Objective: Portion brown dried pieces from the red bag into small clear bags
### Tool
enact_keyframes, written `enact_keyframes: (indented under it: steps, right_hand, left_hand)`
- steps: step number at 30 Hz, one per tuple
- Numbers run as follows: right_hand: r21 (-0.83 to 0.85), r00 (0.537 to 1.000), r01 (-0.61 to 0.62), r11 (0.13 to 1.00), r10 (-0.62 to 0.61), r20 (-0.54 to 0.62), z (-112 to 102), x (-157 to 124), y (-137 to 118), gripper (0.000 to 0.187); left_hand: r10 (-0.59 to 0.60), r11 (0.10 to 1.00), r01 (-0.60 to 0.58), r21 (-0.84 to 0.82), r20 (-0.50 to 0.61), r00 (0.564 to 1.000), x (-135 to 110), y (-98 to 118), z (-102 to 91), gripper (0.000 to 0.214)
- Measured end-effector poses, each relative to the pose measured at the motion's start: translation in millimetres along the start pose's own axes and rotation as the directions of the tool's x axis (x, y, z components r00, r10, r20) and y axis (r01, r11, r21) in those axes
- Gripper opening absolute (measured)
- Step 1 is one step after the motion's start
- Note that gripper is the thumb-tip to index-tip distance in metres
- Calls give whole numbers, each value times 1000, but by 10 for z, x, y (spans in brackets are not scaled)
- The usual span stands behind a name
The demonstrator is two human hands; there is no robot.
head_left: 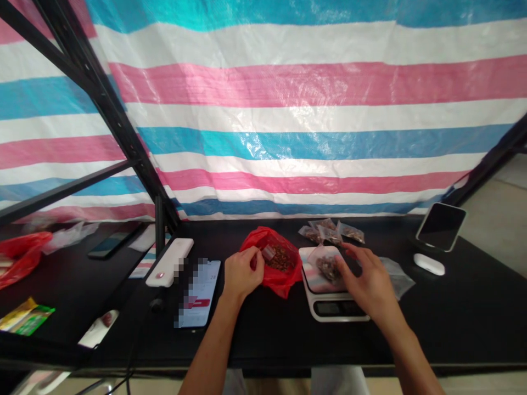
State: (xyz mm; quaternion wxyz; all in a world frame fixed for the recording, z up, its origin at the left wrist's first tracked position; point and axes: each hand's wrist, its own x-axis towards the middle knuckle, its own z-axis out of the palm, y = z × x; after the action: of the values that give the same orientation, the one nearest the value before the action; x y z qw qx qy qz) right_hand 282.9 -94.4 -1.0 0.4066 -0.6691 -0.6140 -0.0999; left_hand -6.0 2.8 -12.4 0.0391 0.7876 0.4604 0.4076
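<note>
A red plastic bag (284, 277) of small brown pieces lies open on the black table. My left hand (241, 274) is closed on its left rim, fingers curled at the opening. A white kitchen scale (329, 307) stands just right of the bag, with a small clear pouch (327, 266) of brown pieces on its platform. My right hand (368, 282) rests at the platform's right side, fingers spread and touching that pouch.
Several filled clear pouches (331, 231) lie behind the scale, empty clear bags (397, 274) to its right. A phone (200, 293) and a white power bank (169, 262) lie left; another phone (440, 226) and white earbud case (429, 264) lie right. A black rack post (158, 225) divides the table.
</note>
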Motion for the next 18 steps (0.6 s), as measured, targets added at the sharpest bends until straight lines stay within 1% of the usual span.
enact_keyframes:
  steps: [2, 4, 6, 9, 11, 12, 14, 15, 17, 18]
  right_hand:
    - [-2, 1000, 0, 1000, 0, -27, -33, 23, 78, 44]
    - [-32, 1000, 10, 999, -11, -15, -36, 13, 128, 45]
    - [-87, 999, 19, 996, -16, 33, 4, -32, 127, 46]
    - [-206, 992, 19, 978, 7, 124, 100, -89, 41, 46]
    - [-247, 982, 31, 968, 17, 190, 147, -59, -34, 39]
    - [-242, 974, 37, 970, 18, 224, 162, -16, -69, 35]
    - [-170, 959, 31, 985, 19, 284, 188, 126, -142, 26]
    - [-100, 952, 20, 995, 12, 305, 207, 215, -189, 23]
    - [100, 944, 7, 995, -40, 328, 272, 403, -330, 22]
    - [213, 941, 14, 977, -85, 327, 320, 488, -430, 22]
  left_hand:
    - [23, 999, -24, -24, -28, 999, 1, 15, -14, 21]
    - [57, 997, -61, -55, -57, 997, 6, 30, -35, 21]
    - [95, 991, -102, -90, -76, 993, 10, 40, -55, 20]
    - [139, 978, -151, -147, -86, 986, 14, 50, -64, 19]
    - [156, 968, -170, -183, -89, 984, 15, 63, -60, 20]
    - [160, 964, -175, -199, -92, 983, 15, 73, -58, 21]
    - [163, 958, -183, -223, -104, 981, 15, 98, -56, 23]
    - [163, 956, -186, -227, -114, 980, 15, 111, -53, 23]
    - [147, 953, -178, -246, -140, 979, 16, 128, -37, 22]
    - [119, 952, -156, -265, -151, 981, 17, 128, -20, 19]
